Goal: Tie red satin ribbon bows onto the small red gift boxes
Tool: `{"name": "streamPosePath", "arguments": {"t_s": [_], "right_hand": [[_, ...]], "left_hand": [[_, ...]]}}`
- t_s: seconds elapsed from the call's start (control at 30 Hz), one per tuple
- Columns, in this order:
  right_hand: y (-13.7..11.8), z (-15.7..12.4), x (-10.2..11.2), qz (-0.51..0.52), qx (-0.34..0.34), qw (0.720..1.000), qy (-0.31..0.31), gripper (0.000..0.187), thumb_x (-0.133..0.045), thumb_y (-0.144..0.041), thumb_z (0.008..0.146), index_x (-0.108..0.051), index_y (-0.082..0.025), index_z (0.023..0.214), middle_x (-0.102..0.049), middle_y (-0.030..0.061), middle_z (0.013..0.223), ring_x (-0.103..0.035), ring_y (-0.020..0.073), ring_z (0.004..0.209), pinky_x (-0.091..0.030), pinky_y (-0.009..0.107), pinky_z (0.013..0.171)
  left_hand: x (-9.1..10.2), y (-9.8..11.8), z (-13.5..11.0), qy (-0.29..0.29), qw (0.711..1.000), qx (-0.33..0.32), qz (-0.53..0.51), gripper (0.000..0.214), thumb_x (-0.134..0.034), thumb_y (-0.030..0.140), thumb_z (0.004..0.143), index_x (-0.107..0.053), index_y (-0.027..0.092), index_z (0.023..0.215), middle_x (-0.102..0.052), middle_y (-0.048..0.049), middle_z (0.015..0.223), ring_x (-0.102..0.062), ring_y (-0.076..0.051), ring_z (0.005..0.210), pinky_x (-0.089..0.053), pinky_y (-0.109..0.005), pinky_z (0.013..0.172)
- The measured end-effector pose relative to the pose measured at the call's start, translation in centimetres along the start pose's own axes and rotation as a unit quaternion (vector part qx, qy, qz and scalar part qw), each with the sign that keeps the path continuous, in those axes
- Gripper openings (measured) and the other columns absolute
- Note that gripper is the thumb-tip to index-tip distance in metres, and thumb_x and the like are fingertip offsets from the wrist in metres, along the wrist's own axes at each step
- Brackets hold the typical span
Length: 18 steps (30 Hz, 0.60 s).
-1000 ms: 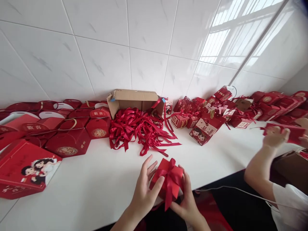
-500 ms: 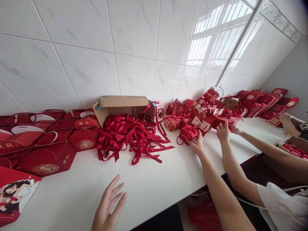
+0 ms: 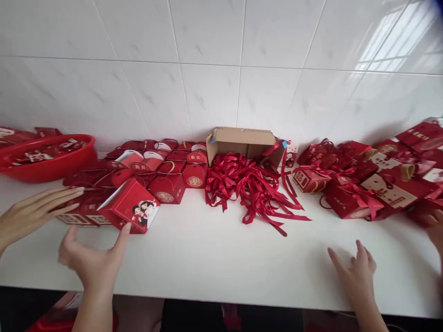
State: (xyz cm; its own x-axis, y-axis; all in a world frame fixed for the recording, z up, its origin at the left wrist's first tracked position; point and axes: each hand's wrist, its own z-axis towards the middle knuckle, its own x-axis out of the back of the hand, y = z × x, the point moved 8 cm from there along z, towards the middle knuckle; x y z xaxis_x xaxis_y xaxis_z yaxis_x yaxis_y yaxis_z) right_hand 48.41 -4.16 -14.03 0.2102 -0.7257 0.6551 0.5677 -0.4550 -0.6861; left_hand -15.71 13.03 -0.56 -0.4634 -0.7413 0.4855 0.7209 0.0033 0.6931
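My left hand [image 3: 92, 265] is open, fingers spread, at the near left of the white counter [image 3: 221, 263]. Its thumb tip touches the lower edge of a red gift box printed with a cartoon couple [image 3: 129, 207], which lies tilted among flat red boxes. My right hand [image 3: 356, 274] hovers open over bare counter at the near right and holds nothing. Another person's hand [image 3: 34, 210] reaches in from the left edge, fingers stretched toward the same group of boxes.
A heap of red ribbons [image 3: 249, 184] spills from a cardboard box [image 3: 242, 140] at the wall. Red handled boxes [image 3: 169, 186] stand left of it, ribbon-tied boxes [image 3: 349, 200] right. A red basin [image 3: 48, 161] sits far left. A co-worker's hand [image 3: 436, 228] shows at the right edge.
The ribbon-tied box I held in both hands went to the pile at the right. My view swung left; both hands are now empty, the left at the cartoon box.
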Motion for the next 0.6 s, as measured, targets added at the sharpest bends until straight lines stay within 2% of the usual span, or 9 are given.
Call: {"name": "streamPosePath", "arguments": {"t_s": [0.03, 0.1, 0.17, 0.23, 0.3, 0.4, 0.5, 0.6], "right_hand": [[0.7, -1.5, -0.2, 0.017, -0.034, 0.999, -0.007, 0.095, -0.05, -0.076, 0.076, -0.027, -0.023, 0.151, -0.025, 0.0276, 0.148, -0.045, 0.0433, 0.127, -0.043, 0.056, 0.092], [0.8, -4.1, -0.5, 0.047, -0.056, 0.997, -0.015, 0.091, -0.052, -0.079, 0.069, -0.032, -0.036, 0.147, -0.024, 0.0121, 0.154, -0.035, 0.046, 0.134, -0.038, 0.061, 0.103], [-0.6, -5.7, -0.7, 0.07, -0.042, 0.996, -0.019, 0.084, -0.055, -0.076, 0.068, -0.037, -0.041, 0.142, -0.026, 0.0029, 0.153, -0.028, 0.0463, 0.138, -0.031, 0.065, 0.109], [-2.6, -6.6, -0.9, 0.102, -0.03, 0.994, -0.02, 0.075, -0.056, -0.07, 0.071, -0.041, -0.04, 0.138, -0.03, 0.0024, 0.151, -0.026, 0.0443, 0.14, -0.03, 0.065, 0.11], [-4.6, -7.2, -1.0, 0.147, -0.027, 0.989, -0.022, 0.066, -0.058, -0.063, 0.075, -0.045, -0.036, 0.134, -0.033, 0.0059, 0.148, -0.027, 0.0413, 0.14, -0.034, 0.064, 0.109], [-8.2, -8.1, -1.2, 0.213, 0.002, 0.977, -0.021, 0.055, -0.061, -0.052, 0.08, -0.05, -0.027, 0.129, -0.037, 0.0116, 0.145, -0.033, 0.0379, 0.138, -0.038, 0.061, 0.107], [-12.7, -9.3, -1.8, 0.269, 0.081, 0.958, -0.062, 0.046, -0.06, -0.04, 0.085, -0.051, -0.023, 0.127, -0.045, 0.0141, 0.139, -0.042, 0.034, 0.134, -0.04, 0.057, 0.106], [-17.3, -10.7, -3.0, 0.324, 0.156, 0.916, -0.178, 0.053, -0.06, -0.033, 0.088, -0.043, -0.025, 0.137, -0.047, 0.0136, 0.141, -0.043, 0.0307, 0.134, -0.039, 0.053, 0.108]], "left_hand": [[-0.3, -0.4, 0.9, -0.005, 1.0, 0.008, 0.012, 0.081, -0.072, 0.053, 0.071, -0.038, 0.017, 0.135, -0.041, -0.012, 0.146, -0.027, -0.044, 0.138, -0.023, -0.059, 0.115], [-1.3, -0.4, 2.4, -0.018, 0.999, 0.006, 0.026, 0.074, -0.07, 0.056, 0.07, -0.049, 0.015, 0.128, -0.05, -0.0155, 0.139, -0.031, -0.047, 0.135, -0.024, -0.065, 0.11], [-1.9, 0.0, 3.4, -0.011, 0.999, -0.016, 0.03, 0.062, -0.07, 0.057, 0.069, -0.06, 0.015, 0.113, -0.06, -0.0143, 0.127, -0.037, -0.047, 0.132, -0.024, -0.067, 0.107], [-2.2, 0.4, 3.6, -0.009, 0.999, -0.029, 0.014, 0.049, -0.068, 0.056, 0.069, -0.065, 0.017, 0.098, -0.069, -0.0076, 0.104, -0.053, -0.042, 0.119, -0.036, -0.06, 0.102], [-2.6, 0.5, 2.9, -0.035, 0.999, -0.005, -0.026, 0.041, -0.066, 0.054, 0.072, -0.066, 0.018, 0.092, -0.07, -0.0014, 0.085, -0.065, -0.033, 0.101, -0.049, -0.046, 0.09], [-3.4, 1.4, -0.5, -0.097, 0.99, 0.034, -0.099, 0.041, -0.066, 0.053, 0.073, -0.068, 0.018, 0.096, -0.07, 0.0004, 0.083, -0.067, -0.025, 0.087, -0.053, -0.033, 0.077], [-4.6, 4.1, -5.5, -0.166, 0.974, 0.024, -0.151, 0.038, -0.072, 0.051, 0.07, -0.069, 0.018, 0.089, -0.073, -0.0006, 0.08, -0.068, -0.021, 0.076, -0.055, -0.028, 0.069], [-7.0, 9.1, -11.3, -0.309, 0.905, -0.059, -0.284, 0.023, -0.069, 0.037, 0.078, -0.07, 0.018, 0.091, -0.073, -0.0036, 0.089, -0.068, -0.02, 0.082, -0.056, -0.027, 0.075]]}}
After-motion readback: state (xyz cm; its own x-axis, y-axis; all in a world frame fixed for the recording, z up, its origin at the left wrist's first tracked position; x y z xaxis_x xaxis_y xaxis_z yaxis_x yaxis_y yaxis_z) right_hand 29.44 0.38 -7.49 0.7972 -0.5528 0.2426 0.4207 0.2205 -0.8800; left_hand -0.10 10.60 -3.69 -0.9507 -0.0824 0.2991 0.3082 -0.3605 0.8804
